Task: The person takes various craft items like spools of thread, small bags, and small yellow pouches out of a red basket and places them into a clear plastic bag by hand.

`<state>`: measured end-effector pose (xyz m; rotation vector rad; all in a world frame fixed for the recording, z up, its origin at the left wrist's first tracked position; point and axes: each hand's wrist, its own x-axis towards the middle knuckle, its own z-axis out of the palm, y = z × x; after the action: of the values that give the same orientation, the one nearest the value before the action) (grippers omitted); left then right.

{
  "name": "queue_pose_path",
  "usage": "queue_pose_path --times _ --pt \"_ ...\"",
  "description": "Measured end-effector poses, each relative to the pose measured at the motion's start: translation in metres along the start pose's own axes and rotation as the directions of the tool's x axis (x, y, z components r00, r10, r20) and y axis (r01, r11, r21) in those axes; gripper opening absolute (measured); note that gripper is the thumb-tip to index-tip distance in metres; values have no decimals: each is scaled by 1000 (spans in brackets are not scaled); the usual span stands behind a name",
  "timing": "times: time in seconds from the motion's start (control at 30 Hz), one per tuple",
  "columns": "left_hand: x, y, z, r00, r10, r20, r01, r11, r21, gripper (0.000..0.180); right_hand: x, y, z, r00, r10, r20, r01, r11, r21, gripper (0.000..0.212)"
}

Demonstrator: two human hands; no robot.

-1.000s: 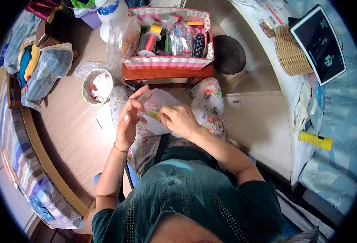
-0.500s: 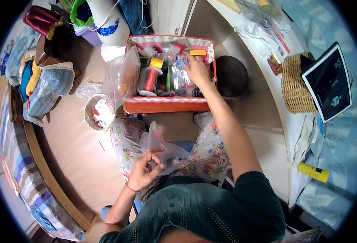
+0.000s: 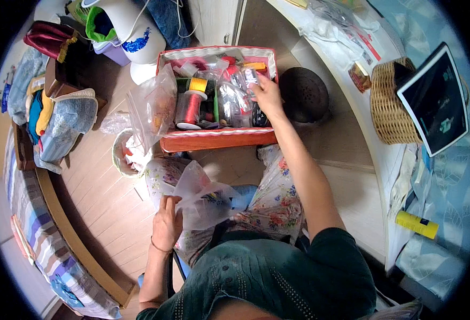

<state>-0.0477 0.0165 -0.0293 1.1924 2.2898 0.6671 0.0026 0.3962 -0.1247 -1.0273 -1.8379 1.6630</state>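
Note:
A red-and-white lined basket stands in front of my knees, packed with sewing odds and ends. My right hand reaches into its right side, fingers closed on a small clear packet. Other clear packets lie beside it, under a yellow-orange piece. Further left are a spool of red thread and a yellow spool. Across my lap spreads a translucent plastic bag. My left hand is at its left edge, fingers curled and pinching it; the fingertips are partly hidden.
A large clear bag hangs over the basket's left side, above a small bin with crumpled white paper. A dark round stool stands right of the basket. The curved counter holds a wicker basket, a tablet and a yellow can.
My left hand has moved left to the edge of the plastic bag, which now spreads wider. My right hand has shifted within the basket, and a small clear packet now shows at its fingertips.

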Motion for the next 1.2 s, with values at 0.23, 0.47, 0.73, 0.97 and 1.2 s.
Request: queue_pose_path --times 0.23,0.47,0.73,0.97,1.2 --pt "-12 -2 1 998 -68 13 67 996 62 18 -120 -113 -30 958 -63 281 -145 736 661 34" --pt "-24 -2 4 994 78 -71 -69 990 123 18 -202 -168 -31 884 -252 394 -101 720 687 42" --pt "-29 42 -4 999 23 33 4 766 -642 16 -266 -196 -17 873 -297 388 10 805 593 46" --pt "-44 94 -34 991 95 96 55 369 -928 19 -300 -200 0 859 -237 454 -75 819 569 49" --pt "-56 110 -29 980 146 -134 -197 630 -751 10 -315 -181 16 878 -270 396 -23 802 597 46"
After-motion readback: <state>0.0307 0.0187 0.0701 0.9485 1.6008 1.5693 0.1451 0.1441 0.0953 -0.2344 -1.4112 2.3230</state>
